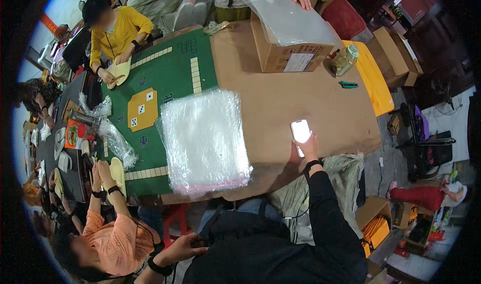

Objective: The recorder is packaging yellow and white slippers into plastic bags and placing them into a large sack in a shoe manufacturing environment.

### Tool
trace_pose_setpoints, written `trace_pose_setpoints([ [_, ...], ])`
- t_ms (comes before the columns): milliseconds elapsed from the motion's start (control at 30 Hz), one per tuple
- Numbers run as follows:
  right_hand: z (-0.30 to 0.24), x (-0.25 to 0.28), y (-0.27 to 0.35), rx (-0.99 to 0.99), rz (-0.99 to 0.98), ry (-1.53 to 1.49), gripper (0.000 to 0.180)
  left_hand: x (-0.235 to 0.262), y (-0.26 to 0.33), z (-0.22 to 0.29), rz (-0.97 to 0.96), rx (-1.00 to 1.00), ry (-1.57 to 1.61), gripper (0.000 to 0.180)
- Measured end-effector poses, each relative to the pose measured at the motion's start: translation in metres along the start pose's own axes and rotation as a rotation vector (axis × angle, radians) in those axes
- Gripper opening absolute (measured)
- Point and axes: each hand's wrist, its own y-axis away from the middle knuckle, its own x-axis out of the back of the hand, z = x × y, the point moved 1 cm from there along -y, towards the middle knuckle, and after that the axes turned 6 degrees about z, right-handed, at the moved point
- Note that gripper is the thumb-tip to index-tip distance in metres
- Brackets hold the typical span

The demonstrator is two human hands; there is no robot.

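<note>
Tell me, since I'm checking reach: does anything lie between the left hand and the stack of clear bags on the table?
The left hand rests low at the person's dark clothing, below the table edge. That edge lies between it and the stack of clear bags; nothing else visible does.

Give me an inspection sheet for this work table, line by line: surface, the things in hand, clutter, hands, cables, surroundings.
Surface: brown table, with a green game mat on its left part.
Things in hand: lit phone on the table edge; stack of clear plastic bags left of it.
Clutter: cardboard box topped with plastic bags, a jar, a small green tool.
Hands: right hand holds the phone; left hand is low at the person's waist, apparently empty.
Cables: nothing seen.
Surroundings: co-workers seated at left handling pale yellow pieces; cartons and a red chair beyond.
</note>
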Motion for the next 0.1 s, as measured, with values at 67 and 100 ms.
trace_pose_setpoints([
  [67, 0.003, -0.002, -0.001, 0.003, 0.012, 0.073, 0.094, 0.001, 0.000, -0.011, -0.048, 0.030, 0.000, 0.036],
  [100, 0.003, -0.003, 0.000, 0.005, 0.012, 0.071, 0.094, 0.005, -0.001, -0.016, -0.102, 0.072, -0.031, 0.035],
])
